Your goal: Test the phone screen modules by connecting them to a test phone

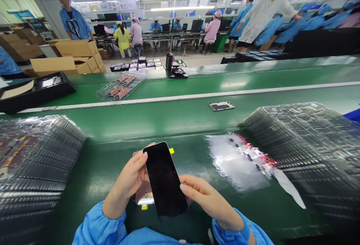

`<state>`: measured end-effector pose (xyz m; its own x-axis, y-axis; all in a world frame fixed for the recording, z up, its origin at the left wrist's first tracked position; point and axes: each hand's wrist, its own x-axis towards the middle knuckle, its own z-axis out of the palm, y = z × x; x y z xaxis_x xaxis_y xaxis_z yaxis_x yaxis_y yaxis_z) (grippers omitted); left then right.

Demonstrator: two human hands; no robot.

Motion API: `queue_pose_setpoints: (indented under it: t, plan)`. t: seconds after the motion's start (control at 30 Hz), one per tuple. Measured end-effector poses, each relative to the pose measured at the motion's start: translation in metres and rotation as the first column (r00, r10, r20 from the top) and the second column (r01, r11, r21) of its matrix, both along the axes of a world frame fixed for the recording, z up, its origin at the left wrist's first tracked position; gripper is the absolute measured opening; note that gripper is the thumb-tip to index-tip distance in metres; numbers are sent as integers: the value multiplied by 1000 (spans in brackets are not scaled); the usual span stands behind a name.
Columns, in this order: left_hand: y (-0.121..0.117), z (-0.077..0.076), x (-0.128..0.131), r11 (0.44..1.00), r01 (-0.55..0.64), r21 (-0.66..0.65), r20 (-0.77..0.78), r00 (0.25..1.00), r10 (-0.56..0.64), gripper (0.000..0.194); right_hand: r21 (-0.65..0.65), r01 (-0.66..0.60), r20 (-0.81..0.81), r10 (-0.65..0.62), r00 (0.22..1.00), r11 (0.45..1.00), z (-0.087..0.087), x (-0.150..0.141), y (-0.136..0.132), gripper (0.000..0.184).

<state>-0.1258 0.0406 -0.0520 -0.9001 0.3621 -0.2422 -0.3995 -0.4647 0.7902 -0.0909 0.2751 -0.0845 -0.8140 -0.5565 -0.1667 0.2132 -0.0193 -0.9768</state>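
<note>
A smartphone point(165, 181) with a black screen and a pale edge is tilted between my two hands, screen toward me. My left hand point(132, 175) grips its upper left edge, thumb at the corner. On its lower right edge, my right hand point(201, 194) holds it between thumb and fingers. Partly hidden behind the phone is a flat pinkish part point(143, 194) with yellow tabs. To the right lies a pile of clear plastic film pieces point(236, 162) with red and black ends.
Stacks of clear plastic trays stand at left point(56, 151) and right point(303, 136). Across the green conveyor point(174, 115) lie a phone frame point(221, 105), a clear tray with brown parts point(120, 86) and a black stand point(174, 69). A black bin point(60, 85) sits far left. Several people work beyond.
</note>
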Motion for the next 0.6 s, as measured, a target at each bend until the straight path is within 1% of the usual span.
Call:
queue_pose_setpoints:
  t: [0.1,0.2,0.33,0.4,0.6]
  plan:
    - [5,2,2,999,40,18,-26,999,-39,49,-19,35,-40,-35,999,999,-2,-1,-1,45]
    - [8,-1,8,994,104,30,-54,993,-102,47,-38,117,-72,-119,990,992,-5,-3,1,43]
    - [13,-6,18,986,166,4,-24,986,-166,41,-70,217,-79,-222,972,974,-12,-6,3,42]
    - [15,-8,21,986,167,-11,-22,986,-167,38,-87,231,-81,-238,968,969,-15,-7,3,40]
    - [20,-11,22,996,79,-45,11,997,-79,38,-99,234,-75,-241,968,967,-20,-7,1,37]
